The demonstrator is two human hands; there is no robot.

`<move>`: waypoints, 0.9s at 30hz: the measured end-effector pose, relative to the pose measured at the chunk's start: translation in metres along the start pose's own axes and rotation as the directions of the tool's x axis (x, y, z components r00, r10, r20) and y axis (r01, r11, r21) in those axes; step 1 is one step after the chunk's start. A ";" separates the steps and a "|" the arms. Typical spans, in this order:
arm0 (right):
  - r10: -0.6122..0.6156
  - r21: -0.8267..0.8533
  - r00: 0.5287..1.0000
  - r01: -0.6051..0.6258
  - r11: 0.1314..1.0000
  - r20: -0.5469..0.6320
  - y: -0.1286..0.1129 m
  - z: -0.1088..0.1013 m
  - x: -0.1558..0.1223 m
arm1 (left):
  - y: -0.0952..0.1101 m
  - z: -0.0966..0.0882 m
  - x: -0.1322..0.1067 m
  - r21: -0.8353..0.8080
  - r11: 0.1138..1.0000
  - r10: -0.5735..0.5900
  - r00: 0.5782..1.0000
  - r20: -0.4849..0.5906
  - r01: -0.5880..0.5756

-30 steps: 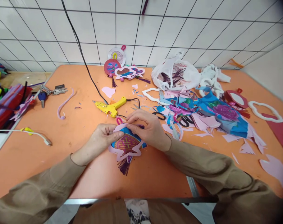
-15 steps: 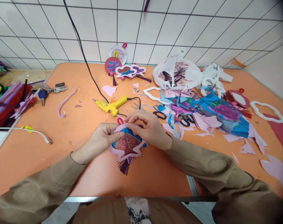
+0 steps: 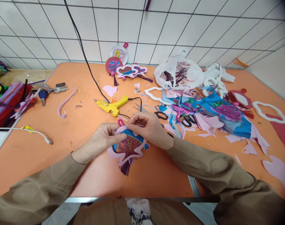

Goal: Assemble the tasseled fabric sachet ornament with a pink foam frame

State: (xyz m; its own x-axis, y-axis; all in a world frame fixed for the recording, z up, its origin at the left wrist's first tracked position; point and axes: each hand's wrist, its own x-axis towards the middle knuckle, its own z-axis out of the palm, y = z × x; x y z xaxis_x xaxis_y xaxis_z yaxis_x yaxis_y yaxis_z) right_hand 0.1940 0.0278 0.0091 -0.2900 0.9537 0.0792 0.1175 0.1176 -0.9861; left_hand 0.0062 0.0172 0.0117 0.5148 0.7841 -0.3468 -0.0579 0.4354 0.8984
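Observation:
Between my hands is a tasselled ornament (image 3: pixel 129 146) of blue and purple patterned fabric with a wavy pink border. Its dark purple tassel (image 3: pixel 125 168) hangs towards me, and a pink loop (image 3: pixel 121 122) sticks out at the far end. My left hand (image 3: pixel 108 137) grips the left side, thumb lying over the fabric face. At the upper right edge, my right hand (image 3: pixel 149 126) pinches the pink border; the fingertips partly hide that edge. Just beyond my hands lies a yellow hot glue gun (image 3: pixel 111 106), its nozzle pointing left.
Similar finished-looking ornaments (image 3: pixel 127 70) lean by the tiled wall. To the right are a white plastic bag (image 3: pixel 180 73), floral fabric (image 3: pixel 229 112), paper scraps and scissors (image 3: pixel 161 115). Keys (image 3: pixel 58 89), a pink pipe cleaner (image 3: pixel 66 101) and a white cable (image 3: pixel 36 131) lie left.
The pink border has shifted slightly against the fabric, and the ornament is turned a little. Both hands keep their hold in nearly the same place.

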 end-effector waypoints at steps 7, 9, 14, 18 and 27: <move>0.006 0.045 0.998 -0.003 0.999 -0.065 0.002 -0.002 0.002 | 0.002 -0.004 0.001 -0.015 0.999 0.050 0.993 -0.103 -0.052; 0.035 0.085 0.991 -0.025 0.996 -0.126 0.005 -0.003 0.003 | 0.005 -0.004 0.001 0.055 0.992 0.126 0.973 -0.195 -0.117; 0.083 0.119 0.971 -0.057 0.991 -0.226 0.010 -0.003 0.006 | 0.011 -0.003 0.002 0.208 0.968 0.208 0.905 -0.370 -0.137; 0.100 0.134 0.963 -0.068 0.989 -0.249 0.011 -0.002 0.006 | 0.010 -0.001 0.002 0.228 0.967 0.192 0.918 -0.346 -0.116; 0.170 0.266 0.962 -0.110 0.958 -0.215 0.017 -0.001 0.005 | 0.004 -0.003 0.004 -0.064 0.997 0.010 0.953 -0.303 -0.031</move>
State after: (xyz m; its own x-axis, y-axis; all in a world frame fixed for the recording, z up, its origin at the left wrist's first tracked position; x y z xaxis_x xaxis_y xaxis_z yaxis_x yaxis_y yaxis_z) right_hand 0.1958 0.0351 -0.0065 -0.0549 0.9967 -0.0603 -0.1078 -0.0660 -0.9920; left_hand 0.0058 0.0233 0.0137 0.2312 0.8854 -0.4031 -0.1282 0.4385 0.8896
